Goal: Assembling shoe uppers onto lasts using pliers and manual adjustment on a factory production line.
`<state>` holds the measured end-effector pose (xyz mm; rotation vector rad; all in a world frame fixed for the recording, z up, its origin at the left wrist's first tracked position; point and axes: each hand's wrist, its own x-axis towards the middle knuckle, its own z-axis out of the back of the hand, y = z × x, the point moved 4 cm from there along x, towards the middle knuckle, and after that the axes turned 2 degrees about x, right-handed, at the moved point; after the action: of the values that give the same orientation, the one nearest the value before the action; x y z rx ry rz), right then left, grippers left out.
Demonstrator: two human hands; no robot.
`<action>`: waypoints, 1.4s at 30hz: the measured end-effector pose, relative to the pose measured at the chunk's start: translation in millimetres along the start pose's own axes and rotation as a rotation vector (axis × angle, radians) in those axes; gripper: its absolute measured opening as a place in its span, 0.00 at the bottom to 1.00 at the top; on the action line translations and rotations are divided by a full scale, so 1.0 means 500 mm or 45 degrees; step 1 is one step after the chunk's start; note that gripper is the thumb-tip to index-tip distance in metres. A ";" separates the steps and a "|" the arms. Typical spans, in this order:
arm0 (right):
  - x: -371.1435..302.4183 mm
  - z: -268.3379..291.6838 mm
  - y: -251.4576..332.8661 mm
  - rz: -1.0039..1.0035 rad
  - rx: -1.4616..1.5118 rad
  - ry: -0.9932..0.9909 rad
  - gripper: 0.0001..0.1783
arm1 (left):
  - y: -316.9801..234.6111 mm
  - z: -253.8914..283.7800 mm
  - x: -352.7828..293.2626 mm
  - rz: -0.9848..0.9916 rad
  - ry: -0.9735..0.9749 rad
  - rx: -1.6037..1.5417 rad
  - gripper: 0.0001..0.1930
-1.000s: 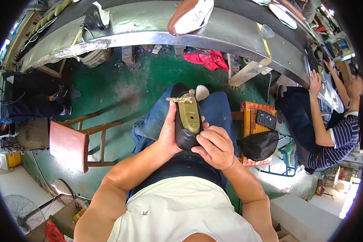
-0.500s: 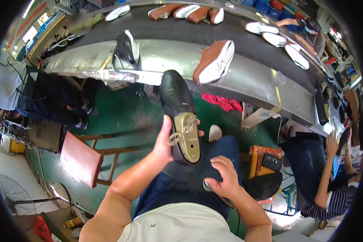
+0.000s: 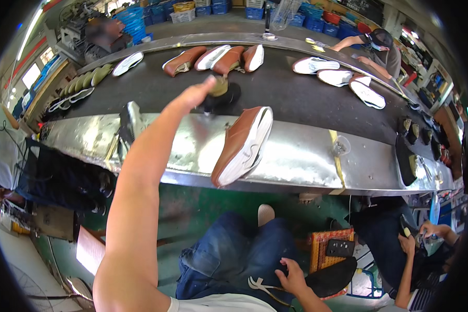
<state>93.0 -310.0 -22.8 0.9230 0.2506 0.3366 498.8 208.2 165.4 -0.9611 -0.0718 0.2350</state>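
My left arm reaches out over the dark conveyor belt (image 3: 286,99). At its end my left hand (image 3: 195,95) is closed at the heel of a black shoe (image 3: 228,95) on an olive shoe last; motion blurs the grip, and the hand hides part of the shoe. Low over my lap is my right hand (image 3: 292,276), fingers and thumb apart, nothing between them. Metal pincers (image 3: 259,284) lie on my lap beside it. A brown shoe with a white sole (image 3: 242,148) rests on the metal ledge (image 3: 301,153).
Another black shoe (image 3: 127,127) stands left, partly behind my forearm. Brown-and-white shoes (image 3: 229,60) and white-soled shoes (image 3: 335,77) line the belt's far side. A person (image 3: 385,49) works across it; another (image 3: 418,260) sits at right. A stool (image 3: 90,249) stands left.
The black shoe has gone from over my lap up to the belt with my left hand. My view has lifted, showing more of the belt. My right hand stays low near the pincers.
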 end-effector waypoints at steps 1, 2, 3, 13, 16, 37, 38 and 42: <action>0.008 0.005 0.005 -0.029 -0.044 0.025 0.28 | 0.002 -0.025 0.015 0.094 -0.234 0.373 0.42; 0.015 0.008 0.004 -0.059 -0.085 0.057 0.28 | 0.007 -0.045 0.026 0.191 -0.470 0.748 0.38; 0.028 0.015 -0.002 -0.032 -0.119 0.045 0.28 | 0.022 -0.063 0.047 0.184 -0.456 0.746 0.38; 0.151 0.049 -0.025 -0.236 0.010 0.061 0.27 | -0.044 -0.091 0.245 -0.516 -0.643 0.533 0.27; 0.189 0.058 -0.047 -0.234 0.046 0.012 0.26 | -0.086 -0.111 0.276 -0.777 -0.878 0.952 0.30; 0.309 0.090 -0.108 -0.432 0.015 0.013 0.24 | -0.134 -0.309 0.661 0.189 -0.130 -0.346 0.26; 0.312 0.084 -0.115 -0.273 -0.061 -0.070 0.23 | -0.149 -0.275 0.624 0.228 -0.053 -0.700 0.23; 0.292 0.076 -0.099 -0.238 0.034 -0.105 0.23 | -0.210 -0.140 0.369 0.151 0.034 -0.754 0.21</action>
<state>249.4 -308.7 -50.8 0.9296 0.2637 0.1224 707.0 136.7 203.5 -1.5599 -0.0607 0.3183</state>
